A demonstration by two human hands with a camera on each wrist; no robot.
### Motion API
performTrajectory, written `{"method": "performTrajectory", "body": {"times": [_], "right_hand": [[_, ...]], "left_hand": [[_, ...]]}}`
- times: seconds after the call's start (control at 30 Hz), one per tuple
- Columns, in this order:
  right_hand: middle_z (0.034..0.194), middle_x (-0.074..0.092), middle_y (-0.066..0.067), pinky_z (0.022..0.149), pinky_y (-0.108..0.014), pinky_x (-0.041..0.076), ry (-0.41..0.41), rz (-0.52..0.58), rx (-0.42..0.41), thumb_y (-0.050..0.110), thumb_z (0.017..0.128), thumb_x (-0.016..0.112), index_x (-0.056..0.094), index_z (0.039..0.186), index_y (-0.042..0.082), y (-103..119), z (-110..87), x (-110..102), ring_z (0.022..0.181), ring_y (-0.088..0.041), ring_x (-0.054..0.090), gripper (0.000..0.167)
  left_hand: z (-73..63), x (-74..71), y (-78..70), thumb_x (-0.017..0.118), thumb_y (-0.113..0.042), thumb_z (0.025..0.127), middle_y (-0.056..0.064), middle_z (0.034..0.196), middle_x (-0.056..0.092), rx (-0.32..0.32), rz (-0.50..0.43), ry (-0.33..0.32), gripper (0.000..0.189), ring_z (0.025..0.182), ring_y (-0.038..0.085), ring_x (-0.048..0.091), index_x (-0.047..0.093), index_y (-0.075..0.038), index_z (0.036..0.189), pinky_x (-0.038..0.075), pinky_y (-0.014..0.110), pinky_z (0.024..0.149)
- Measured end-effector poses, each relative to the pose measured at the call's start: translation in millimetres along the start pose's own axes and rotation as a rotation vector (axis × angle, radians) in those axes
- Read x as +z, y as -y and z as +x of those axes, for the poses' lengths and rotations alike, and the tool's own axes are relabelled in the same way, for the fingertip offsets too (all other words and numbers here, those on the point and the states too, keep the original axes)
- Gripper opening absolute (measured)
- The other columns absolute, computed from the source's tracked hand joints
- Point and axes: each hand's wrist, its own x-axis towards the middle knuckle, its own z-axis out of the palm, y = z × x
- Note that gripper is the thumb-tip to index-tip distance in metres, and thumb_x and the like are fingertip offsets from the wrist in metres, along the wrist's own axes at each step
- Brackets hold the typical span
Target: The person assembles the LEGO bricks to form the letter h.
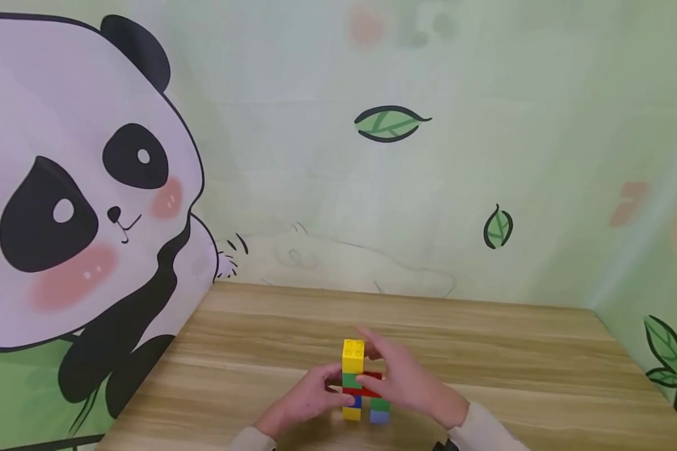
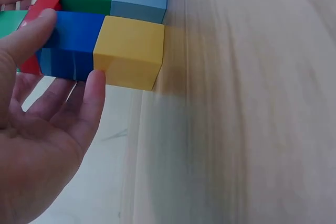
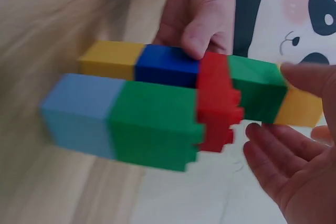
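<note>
A structure of toy building blocks stands on the table between both hands. Its taller column has a yellow block on top, a green block, a red block bridging sideways, a blue block and a yellow base block. The shorter column under the red bridge is a green block over a light blue block. My left hand grips the taller column at the blue block, thumb in front. My right hand holds the upper green block between thumb and fingers, index finger extended upward.
The wood-grain table runs back to a pale green wall cloth. A large printed panda covers the cloth at the left, and printed leaves show on the back and right.
</note>
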Motion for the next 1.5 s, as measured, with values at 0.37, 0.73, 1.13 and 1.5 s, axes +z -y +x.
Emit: {"method": "performTrajectory", "body": {"times": [0.37, 0.73, 1.13, 1.5], "right_hand": [[0.131, 0.051, -0.010, 0.091, -0.042, 0.047, 0.107, 0.043, 0.074, 0.022, 0.086, 0.071, 0.035, 0.142, 0.008, -30, -33.5, 5, 0.111, -0.020, 0.053, 0.068], [0.132, 0.051, -0.005, 0.087, -0.033, 0.050, 0.101, 0.088, 0.022, 0.014, 0.091, 0.064, 0.042, 0.137, 0.005, -50, -50.2, 8, 0.109, -0.016, 0.054, 0.052], [0.123, 0.057, 0.000, 0.085, -0.029, 0.050, 0.057, 0.163, 0.103, 0.015, 0.094, 0.060, 0.046, 0.134, 0.014, -60, -53.9, 6, 0.103, -0.014, 0.057, 0.042], [0.124, 0.054, -0.013, 0.080, -0.028, 0.051, 0.016, 0.144, 0.144, 0.005, 0.086, 0.067, 0.041, 0.136, -0.001, -73, -43.0, 7, 0.097, -0.020, 0.057, 0.057]], "left_hand": [[-0.8, 2.7, 0.5, 0.072, -0.007, 0.082, -0.003, 0.109, 0.065, -0.023, 0.027, -0.018, 0.039, 0.102, 0.015, 0.060, 0.061, -0.017, 0.118, 0.048, 0.032, 0.089], [1.4, 10.7, -1.7, 0.071, -0.004, 0.082, 0.000, 0.109, 0.065, -0.014, 0.018, -0.021, 0.038, 0.102, 0.018, 0.060, 0.061, -0.013, 0.118, 0.050, 0.029, 0.085], [8.8, 19.2, -9.6, 0.069, -0.016, 0.088, -0.001, 0.105, 0.064, -0.091, 0.043, -0.049, 0.039, 0.095, 0.017, 0.059, 0.054, -0.017, 0.123, 0.052, 0.033, 0.082], [25.3, 27.5, -10.4, 0.064, -0.019, 0.092, 0.003, 0.100, 0.062, -0.100, 0.072, -0.129, 0.044, 0.089, 0.018, 0.059, 0.049, -0.008, 0.132, 0.054, 0.030, 0.071]]}}
